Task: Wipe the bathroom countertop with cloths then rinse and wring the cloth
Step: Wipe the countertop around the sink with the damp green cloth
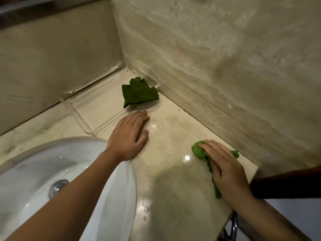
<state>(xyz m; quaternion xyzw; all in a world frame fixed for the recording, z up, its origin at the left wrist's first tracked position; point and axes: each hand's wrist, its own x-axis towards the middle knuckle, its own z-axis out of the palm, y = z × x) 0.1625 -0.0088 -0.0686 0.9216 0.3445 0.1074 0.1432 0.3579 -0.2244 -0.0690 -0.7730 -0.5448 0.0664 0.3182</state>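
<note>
A beige marble countertop [173, 180] fills the middle of the head view, wet and shiny in spots. My right hand [224, 164] presses a light green cloth [198, 150] flat onto the counter near the right wall, fingers straight on top of it. My left hand [129, 134] rests palm down on the bare counter, fingers straight, holding nothing. A second, darker green cloth [139, 93] lies crumpled in the back corner, just beyond my left fingertips and apart from them.
A white round basin [31, 164] with a chrome drain [57, 187] sits at the lower left under my left forearm. A clear acrylic tray [83, 119] lies behind the basin. Marble walls close off the back and right. The counter's front edge runs at the lower right.
</note>
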